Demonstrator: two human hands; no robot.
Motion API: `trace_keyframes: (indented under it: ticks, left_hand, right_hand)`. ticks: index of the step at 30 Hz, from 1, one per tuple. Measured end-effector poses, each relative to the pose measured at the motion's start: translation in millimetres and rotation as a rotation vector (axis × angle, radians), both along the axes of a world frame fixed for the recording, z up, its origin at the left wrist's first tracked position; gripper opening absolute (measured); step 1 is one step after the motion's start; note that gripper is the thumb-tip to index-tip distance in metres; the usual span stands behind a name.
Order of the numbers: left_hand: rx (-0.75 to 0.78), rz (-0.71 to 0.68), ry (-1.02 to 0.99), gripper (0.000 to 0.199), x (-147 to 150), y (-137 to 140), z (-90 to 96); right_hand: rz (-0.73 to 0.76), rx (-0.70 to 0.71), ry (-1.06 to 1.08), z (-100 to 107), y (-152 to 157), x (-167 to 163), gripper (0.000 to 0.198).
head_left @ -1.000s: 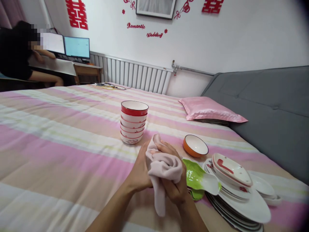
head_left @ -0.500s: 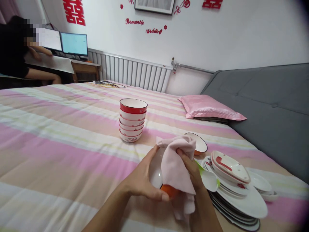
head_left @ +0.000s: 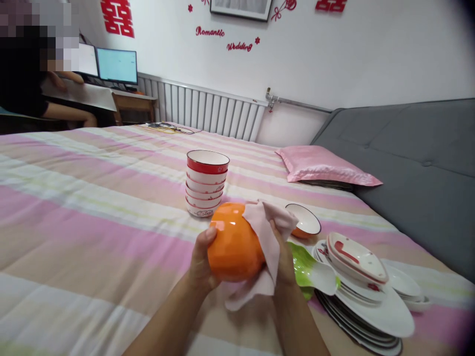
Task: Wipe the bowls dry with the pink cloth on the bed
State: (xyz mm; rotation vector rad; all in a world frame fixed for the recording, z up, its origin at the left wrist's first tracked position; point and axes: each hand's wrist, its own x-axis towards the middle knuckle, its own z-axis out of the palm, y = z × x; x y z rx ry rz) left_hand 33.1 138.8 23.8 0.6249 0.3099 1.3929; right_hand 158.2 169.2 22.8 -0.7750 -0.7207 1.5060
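Note:
An orange bowl [head_left: 234,247] is held up above the bed, its glossy outside turned toward me. My left hand [head_left: 203,262] grips its left side, thumb on the orange surface. On the other side my right hand [head_left: 282,257] has closed on a pale pink cloth [head_left: 265,232], which is pressed against the bowl's right side and hangs below it. Just behind the held bowl stands a stack of red-and-white bowls [head_left: 206,185]. Another orange bowl with a white inside [head_left: 307,220] rests on the bed past my right hand.
At right lie stacked plates [head_left: 393,311], with a patterned dish [head_left: 358,257] on top and small white dishes [head_left: 403,282] beside them. A green leaf-shaped dish and white spoon [head_left: 321,277] sit close to my right wrist. Farther back are a pink pillow [head_left: 326,163] and a seated person [head_left: 22,84].
The bowl has been turned over, so its orange outside now faces me instead of its white inside. The cloth has shifted to its right side. My hands have moved slightly left.

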Motion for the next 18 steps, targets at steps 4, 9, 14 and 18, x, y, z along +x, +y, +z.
trace_keyframes:
  ticks: [4,9,14,18]
  left_hand:
    - [-0.095,0.122,-0.117,0.046,1.7,4.8,5.0]
    - [-0.178,0.107,-0.207,0.047,2.4,7.6,8.5]
    - [-0.186,0.096,-0.233,0.056,1.2,11.8,9.8]
    - [-0.137,0.031,-0.215,0.061,0.9,14.1,9.7]
  right_hand:
    - [0.018,0.018,0.051,-10.2,1.3,-12.3,0.053]
    - [-0.04,0.033,-0.042,-19.5,-3.2,-20.2,0.057]
    - [-0.093,0.163,-0.343,-20.2,-13.3,-26.0,0.055]
    - [-0.069,0.355,-0.522,-24.5,-16.5,-29.3,0.057]
